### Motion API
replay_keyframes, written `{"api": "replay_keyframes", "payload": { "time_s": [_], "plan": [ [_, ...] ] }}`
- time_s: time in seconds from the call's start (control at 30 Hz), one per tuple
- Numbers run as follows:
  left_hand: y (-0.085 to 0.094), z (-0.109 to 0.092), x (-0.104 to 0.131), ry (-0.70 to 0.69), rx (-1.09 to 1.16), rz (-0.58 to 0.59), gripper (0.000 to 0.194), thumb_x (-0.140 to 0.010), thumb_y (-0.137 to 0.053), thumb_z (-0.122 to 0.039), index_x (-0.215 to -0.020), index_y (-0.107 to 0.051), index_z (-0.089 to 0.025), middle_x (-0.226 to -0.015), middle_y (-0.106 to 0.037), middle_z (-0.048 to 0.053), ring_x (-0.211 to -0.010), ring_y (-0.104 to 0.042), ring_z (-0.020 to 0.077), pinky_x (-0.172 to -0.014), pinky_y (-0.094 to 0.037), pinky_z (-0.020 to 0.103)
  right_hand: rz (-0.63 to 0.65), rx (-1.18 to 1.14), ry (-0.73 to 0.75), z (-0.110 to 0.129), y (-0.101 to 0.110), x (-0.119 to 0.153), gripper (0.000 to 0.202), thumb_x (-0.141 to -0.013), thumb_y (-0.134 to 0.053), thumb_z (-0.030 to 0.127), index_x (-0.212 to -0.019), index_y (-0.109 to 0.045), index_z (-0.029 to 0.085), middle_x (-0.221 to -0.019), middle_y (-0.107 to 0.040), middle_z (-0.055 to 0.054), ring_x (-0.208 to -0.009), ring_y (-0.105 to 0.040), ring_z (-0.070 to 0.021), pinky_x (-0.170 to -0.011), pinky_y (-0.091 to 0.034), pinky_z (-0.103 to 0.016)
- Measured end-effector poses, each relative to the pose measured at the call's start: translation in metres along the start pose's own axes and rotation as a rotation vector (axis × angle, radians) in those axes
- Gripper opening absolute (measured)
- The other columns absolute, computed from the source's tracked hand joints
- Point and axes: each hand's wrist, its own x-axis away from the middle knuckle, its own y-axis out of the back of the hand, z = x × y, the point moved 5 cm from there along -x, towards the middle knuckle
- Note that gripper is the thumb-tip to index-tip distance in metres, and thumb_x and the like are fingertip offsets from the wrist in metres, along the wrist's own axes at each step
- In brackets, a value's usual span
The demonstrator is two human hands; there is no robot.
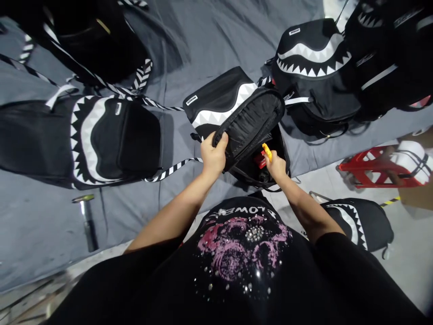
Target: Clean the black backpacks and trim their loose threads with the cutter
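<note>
At the near edge of a grey-draped bench, an open backpack is held up by its lifted flap, the left hand clamped on the flap's rim with thumb on top. The right hand is closed on a yellow-and-red tool, its tip inside the bag's mouth. The step is judged to be work inside the compartment. It is best done with the flap kept high and taut so that the opening stays wide, and with the tool kept short of the lining.

Little room is left at the near edge, where the bag overhangs toward the body. To the left a flat backpack lies just beside it, a striped strap trailing between them. A hammer lies near the left front edge. To the right a third backpack stands close, and a red stool is seen on the floor. Open cloth is found only farther back, at the centre.
</note>
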Motion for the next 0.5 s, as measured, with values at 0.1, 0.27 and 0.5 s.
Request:
{"api": "replay_keyframes", "payload": {
  "time_s": [0.1,0.27,0.5],
  "plan": [
    [-0.003,0.000,-0.004,-0.020,0.006,0.030,0.049,-0.082,-0.062,-0.056,-0.058,-0.040,-0.020,-0.058,-0.035,-0.005,-0.055,-0.033,0.0091,-0.053,-0.028,0.024,-0.030,-0.038,-0.022,-0.006,-0.002,-0.004,0.049,-0.102,-0.027,0.052,-0.120,-0.050,0.013,-0.099,-0.072,-0.012,-0.083,-0.067,-0.0205,-0.061,-0.031,-0.025],
    [-0.007,-0.004,-0.006,-0.031,-0.007,0.035,0.049,-0.082,-0.062,-0.057,-0.059,-0.041,-0.020,-0.058,-0.036,-0.005,-0.055,-0.034,0.0095,-0.053,-0.028,0.025,-0.063,-0.082,-0.141,-0.016,0.001,-0.012,0.052,-0.104,-0.019,0.047,-0.124,-0.047,0.009,-0.098,-0.072,-0.017,-0.083,-0.068,-0.0231,-0.060,-0.033,-0.026],
    [-0.012,-0.008,-0.013,-0.032,0.002,0.064,0.051,-0.081,-0.062,-0.060,-0.057,-0.040,-0.020,-0.058,-0.035,-0.004,-0.056,-0.033,0.0103,-0.053,-0.027,0.026,0.051,-0.100,0.049,-0.016,0.003,-0.008,0.047,-0.101,-0.031,0.047,-0.128,-0.049,0.012,-0.102,-0.072,-0.015,-0.090,-0.068,-0.0252,-0.070,-0.043,-0.028]
  ]
}}
